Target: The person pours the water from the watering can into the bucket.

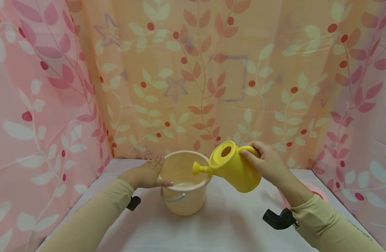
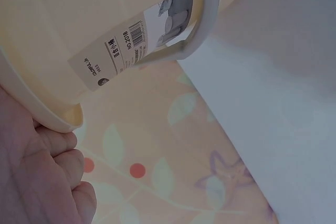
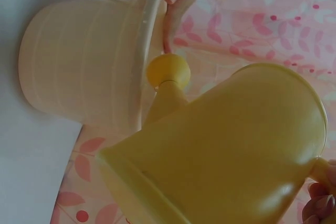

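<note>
A cream bucket (image 1: 186, 199) with a pale handle stands upright on the table. My left hand (image 1: 147, 173) rests on its left rim, fingers extended along the edge and thumb over the near side. The left wrist view shows a printed label (image 2: 134, 38) on the bucket's wall and fingertips (image 2: 68, 166) at the rim. My right hand (image 1: 267, 162) grips the handle of a yellow watering can (image 1: 240, 171), holding it raised and tilted toward the bucket. The can's spout (image 3: 168, 72) reaches over the bucket's right rim.
A pink round item (image 1: 319, 190) lies on the right, partly hidden behind my right forearm. Leaf-patterned cloth (image 1: 205, 87) encloses the table (image 1: 231, 231) at the back and both sides. Black wrist devices (image 1: 279, 218) hang below the sleeves.
</note>
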Tool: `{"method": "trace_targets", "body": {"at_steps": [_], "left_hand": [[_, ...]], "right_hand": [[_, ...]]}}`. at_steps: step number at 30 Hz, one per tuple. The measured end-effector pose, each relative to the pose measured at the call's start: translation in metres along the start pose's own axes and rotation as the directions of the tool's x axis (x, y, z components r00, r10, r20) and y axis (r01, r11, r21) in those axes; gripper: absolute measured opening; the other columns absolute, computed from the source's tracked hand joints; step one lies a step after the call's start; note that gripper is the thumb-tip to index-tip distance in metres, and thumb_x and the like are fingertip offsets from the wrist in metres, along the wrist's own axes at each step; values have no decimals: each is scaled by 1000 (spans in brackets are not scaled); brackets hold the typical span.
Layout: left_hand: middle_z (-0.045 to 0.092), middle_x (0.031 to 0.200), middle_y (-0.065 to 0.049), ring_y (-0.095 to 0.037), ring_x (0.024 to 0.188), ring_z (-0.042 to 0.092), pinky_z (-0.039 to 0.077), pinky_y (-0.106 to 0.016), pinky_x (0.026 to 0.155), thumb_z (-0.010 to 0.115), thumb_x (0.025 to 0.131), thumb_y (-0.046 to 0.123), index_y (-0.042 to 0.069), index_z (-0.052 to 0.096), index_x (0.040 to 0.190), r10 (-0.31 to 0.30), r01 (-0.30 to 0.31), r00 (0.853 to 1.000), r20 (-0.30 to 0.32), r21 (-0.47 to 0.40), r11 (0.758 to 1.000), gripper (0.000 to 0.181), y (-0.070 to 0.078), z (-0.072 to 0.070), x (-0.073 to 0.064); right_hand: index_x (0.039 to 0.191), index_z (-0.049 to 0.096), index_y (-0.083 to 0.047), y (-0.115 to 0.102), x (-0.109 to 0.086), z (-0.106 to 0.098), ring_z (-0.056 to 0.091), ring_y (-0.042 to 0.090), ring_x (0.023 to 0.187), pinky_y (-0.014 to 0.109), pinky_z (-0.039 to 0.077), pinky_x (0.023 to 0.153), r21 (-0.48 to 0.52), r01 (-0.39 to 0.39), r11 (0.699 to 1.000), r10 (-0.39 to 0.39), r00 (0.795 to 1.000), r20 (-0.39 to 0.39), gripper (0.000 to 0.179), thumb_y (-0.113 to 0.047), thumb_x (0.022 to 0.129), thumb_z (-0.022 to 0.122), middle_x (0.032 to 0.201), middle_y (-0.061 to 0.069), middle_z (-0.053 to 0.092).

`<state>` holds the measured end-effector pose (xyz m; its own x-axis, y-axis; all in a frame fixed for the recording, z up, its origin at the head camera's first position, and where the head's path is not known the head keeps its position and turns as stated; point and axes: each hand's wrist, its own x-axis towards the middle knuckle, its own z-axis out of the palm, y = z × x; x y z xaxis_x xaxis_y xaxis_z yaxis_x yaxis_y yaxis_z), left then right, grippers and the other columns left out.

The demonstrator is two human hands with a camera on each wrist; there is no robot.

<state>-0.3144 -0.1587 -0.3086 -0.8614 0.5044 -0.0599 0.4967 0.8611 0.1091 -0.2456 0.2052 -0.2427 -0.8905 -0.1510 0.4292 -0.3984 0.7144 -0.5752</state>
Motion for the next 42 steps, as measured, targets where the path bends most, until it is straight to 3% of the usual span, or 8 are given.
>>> {"method": "trace_targets", "body": {"at_steps": [8,42], "left_hand": [[8,149,-26,-34,138,8,11,-48,110,42,75,76,-9,10,142,-17,17,1000,8,-6,1000,113,-3,3,4],[9,149,-26,-35,138,8,11,-49,110,41,75,78,-9,10,142,-7,7,1000,4,-5,1000,114,-5,5,4]], "right_hand": [[98,60,-10,-1,0,0,54,20,72,30,49,63,34,-1,999,1,1000,8,35,-44,88,56,82,6,58],[98,59,-10,-6,-2,-1,55,20,72,30,49,64,18,-2,1000,1,1000,16,35,-43,89,55,82,6,58]]}}
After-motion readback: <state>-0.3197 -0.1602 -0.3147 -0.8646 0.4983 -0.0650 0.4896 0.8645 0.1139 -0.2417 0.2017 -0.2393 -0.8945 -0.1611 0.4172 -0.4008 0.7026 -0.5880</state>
